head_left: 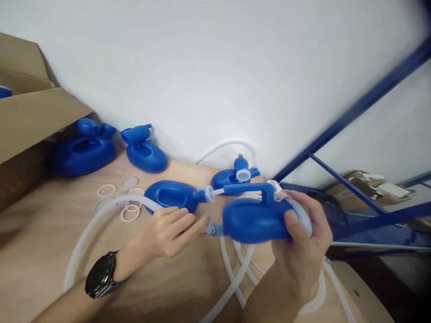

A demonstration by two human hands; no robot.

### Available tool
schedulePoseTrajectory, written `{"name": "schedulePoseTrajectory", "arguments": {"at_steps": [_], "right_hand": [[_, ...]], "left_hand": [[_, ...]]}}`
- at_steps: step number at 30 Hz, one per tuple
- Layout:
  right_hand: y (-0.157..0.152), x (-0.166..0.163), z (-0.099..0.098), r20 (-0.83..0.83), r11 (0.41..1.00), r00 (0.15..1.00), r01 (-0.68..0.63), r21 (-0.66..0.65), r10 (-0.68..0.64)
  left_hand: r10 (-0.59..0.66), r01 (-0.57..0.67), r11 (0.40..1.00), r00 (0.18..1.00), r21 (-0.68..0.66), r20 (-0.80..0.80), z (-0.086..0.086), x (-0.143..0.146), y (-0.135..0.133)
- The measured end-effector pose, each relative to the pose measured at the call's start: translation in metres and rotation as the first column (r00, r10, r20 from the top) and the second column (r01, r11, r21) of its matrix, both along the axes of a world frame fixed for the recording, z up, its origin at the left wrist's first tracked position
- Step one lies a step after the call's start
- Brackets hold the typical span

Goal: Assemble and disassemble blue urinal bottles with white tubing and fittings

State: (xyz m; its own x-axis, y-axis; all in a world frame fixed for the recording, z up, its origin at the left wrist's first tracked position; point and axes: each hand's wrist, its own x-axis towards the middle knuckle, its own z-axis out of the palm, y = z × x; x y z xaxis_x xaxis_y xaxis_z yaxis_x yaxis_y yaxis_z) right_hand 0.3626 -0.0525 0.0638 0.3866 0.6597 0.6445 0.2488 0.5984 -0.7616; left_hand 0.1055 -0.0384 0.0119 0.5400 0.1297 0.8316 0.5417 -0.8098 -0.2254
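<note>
My right hand (310, 229) grips a blue plastic urinal head (257, 222) at its wide end, thumb on the front and fingers behind a clear soft rim (299, 213). A handle runs along its top. Its narrow neck points left and carries a metal hose clamp (213, 230). My left hand (173, 231) is closed round a translucent hose (96, 222), its index finger reaching toward the clamp. Whether the hose end sits on the neck is hidden by my fingers. Behind my hands lies a blue urinal bottle (173, 197) with a clear collar (209, 194) on its mouth.
Several white rings (130, 213) lie on the wooden table (37, 260). Two more blue bottles (147, 156) stand by the wall, left, beside an open carton (43, 110). Another blue bottle with a fitted head (241, 168) is at the back. Loose hoses (232, 287) curl in front; a blue metal frame (357, 103) rises right.
</note>
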Motion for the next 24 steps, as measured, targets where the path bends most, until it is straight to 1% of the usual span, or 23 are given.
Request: {"name": "schedulePoseTrajectory", "arguments": {"at_steps": [4,6,9,11,12,14,16,17,19,21,23,24], "right_hand": [[-0.005,0.001,0.002,0.082,0.995,0.997,0.016,-0.101,-0.007],[-0.01,0.002,0.002,0.149,0.987,0.989,0.043,-0.154,-0.019],[-0.016,0.003,0.004,0.216,0.98,0.975,0.083,-0.183,-0.042],[-0.018,0.006,0.005,0.254,0.98,0.966,0.099,-0.174,-0.052],[-0.019,0.008,0.006,0.273,0.98,0.961,0.102,-0.169,-0.053],[-0.02,0.011,0.007,0.303,0.984,0.952,0.099,-0.15,-0.049],[-0.023,0.014,0.009,0.34,0.99,0.939,0.09,-0.11,-0.047],[-0.024,0.014,0.01,0.355,0.993,0.933,0.085,-0.079,-0.052],[-0.026,0.012,0.011,0.372,0.997,0.926,0.072,0.001,-0.068],[-0.026,0.01,0.011,0.347,0.992,0.935,0.034,0.118,-0.073],[-0.024,0.008,0.01,0.301,0.971,0.952,-0.012,0.238,-0.061],[-0.022,0.009,0.008,0.282,0.96,0.958,-0.029,0.277,-0.053]], "left_hand": [[0.065,-0.065,0.994,0.998,0.093,0.012,-0.001,-0.001,0.003],[0.082,-0.082,0.993,0.997,0.08,0.001,-0.002,-0.001,0.004],[0.045,-0.045,0.999,0.999,-0.029,0.028,-0.003,0.001,0.003],[0.002,0.014,0.991,0.992,-0.131,0.125,-0.003,0.003,-0.001],[-0.027,0.062,0.981,0.982,-0.184,0.189,-0.002,0.005,-0.003],[-0.086,0.184,0.933,0.949,-0.309,0.305,0.002,0.007,-0.007],[-0.136,0.307,0.841,0.917,-0.445,0.376,0.007,0.009,-0.012],[-0.145,0.347,0.793,0.906,-0.501,0.398,0.01,0.01,-0.013],[-0.119,0.376,0.719,0.895,-0.585,0.43,0.013,0.011,-0.017],[-0.077,0.386,0.671,0.886,-0.634,0.457,0.014,0.011,-0.019],[-0.026,0.378,0.619,0.886,-0.689,0.463,0.013,0.011,-0.02],[-0.011,0.364,0.591,0.896,-0.72,0.443,0.012,0.011,-0.021]]}}
